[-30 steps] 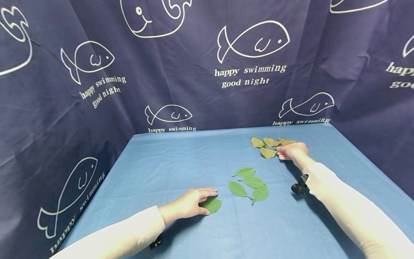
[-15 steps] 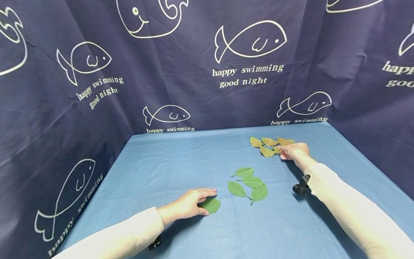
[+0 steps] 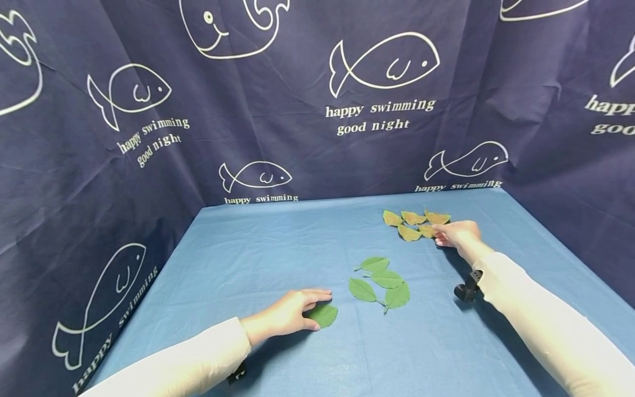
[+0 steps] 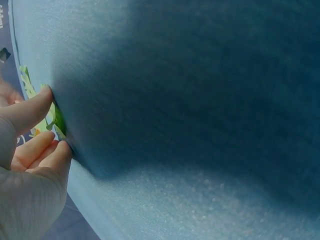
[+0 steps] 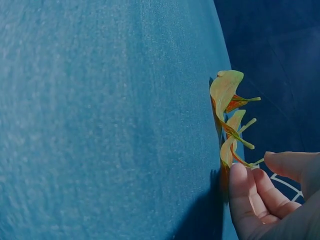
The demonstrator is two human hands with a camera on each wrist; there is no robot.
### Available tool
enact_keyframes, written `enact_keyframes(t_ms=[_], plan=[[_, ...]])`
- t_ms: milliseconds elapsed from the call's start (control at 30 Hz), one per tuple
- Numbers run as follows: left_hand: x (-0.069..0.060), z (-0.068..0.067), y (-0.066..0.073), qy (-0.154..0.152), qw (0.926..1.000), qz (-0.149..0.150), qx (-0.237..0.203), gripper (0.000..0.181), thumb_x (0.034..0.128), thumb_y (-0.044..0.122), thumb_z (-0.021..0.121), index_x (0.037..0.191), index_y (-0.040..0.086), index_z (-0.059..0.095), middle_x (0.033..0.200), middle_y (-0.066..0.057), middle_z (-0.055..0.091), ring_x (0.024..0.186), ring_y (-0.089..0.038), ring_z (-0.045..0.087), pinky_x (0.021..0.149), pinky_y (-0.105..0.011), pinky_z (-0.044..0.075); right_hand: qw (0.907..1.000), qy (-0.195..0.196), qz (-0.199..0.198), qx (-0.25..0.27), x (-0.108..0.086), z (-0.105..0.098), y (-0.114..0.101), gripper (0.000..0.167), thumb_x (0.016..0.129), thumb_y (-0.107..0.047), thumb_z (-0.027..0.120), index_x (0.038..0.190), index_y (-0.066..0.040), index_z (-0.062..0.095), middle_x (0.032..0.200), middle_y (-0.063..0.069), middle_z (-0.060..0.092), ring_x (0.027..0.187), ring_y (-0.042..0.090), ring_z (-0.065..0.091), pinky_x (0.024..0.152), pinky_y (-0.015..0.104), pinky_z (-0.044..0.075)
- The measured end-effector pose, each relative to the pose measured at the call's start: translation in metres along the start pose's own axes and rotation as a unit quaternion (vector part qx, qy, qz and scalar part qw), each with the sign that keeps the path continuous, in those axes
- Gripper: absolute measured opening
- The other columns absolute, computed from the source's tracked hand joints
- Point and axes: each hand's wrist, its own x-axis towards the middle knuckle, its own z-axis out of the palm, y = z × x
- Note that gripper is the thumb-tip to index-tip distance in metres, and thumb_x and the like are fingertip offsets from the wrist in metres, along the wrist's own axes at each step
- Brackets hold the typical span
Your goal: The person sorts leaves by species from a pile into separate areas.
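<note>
In the head view my left hand (image 3: 288, 313) rests on the blue cloth around a green leaf (image 3: 324, 315). Thumb and fingers lie at the leaf's sides, fairly straight, hiding part of it. The left wrist view shows the thumb and fingers apart, with green leaf edges between and beyond them. Farther back on the right, my right hand (image 3: 458, 234) is at a yellow-brown leaf (image 3: 427, 231), the nearest right one of a cluster. In the right wrist view the thumb stands apart from the fingers, its tip close to a leaf stem (image 5: 257, 162); the fingertips are beside the leaf.
Several more yellow-brown leaves (image 3: 409, 232) lie in two rows at the back right. Several green leaves (image 3: 387, 279) form a loose group between the hands. Dark blue curtains (image 3: 278, 127) with white fish prints close off the back and sides of the blue-covered table (image 3: 258, 248).
My right hand has drawn slightly to the right, and more of the nearest yellow-brown leaf shows beside it. My left hand and the green leaves have stayed in place.
</note>
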Motion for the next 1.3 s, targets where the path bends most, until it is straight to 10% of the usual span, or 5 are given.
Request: enact_keyframes(t_ms=[1300], plan=[[-0.004, 0.001, 0.007, 0.006, 0.9993, -0.011, 0.035, 0.063, 0.0801, 0.001, 0.076, 0.138, 0.001, 0.052, 0.148, -0.009, 0.047, 0.136, -0.028, 0.045, 0.105, -0.030, 0.046, 0.9982, -0.049, -0.029, -0.020, -0.020, -0.005, 0.006, 0.021, 0.093, -0.009, 0.061, 0.106, 0.008, 0.057, 0.061, -0.002, 0.067, 0.054, 0.006, 0.066, 0.063, 0.026, 0.060]])
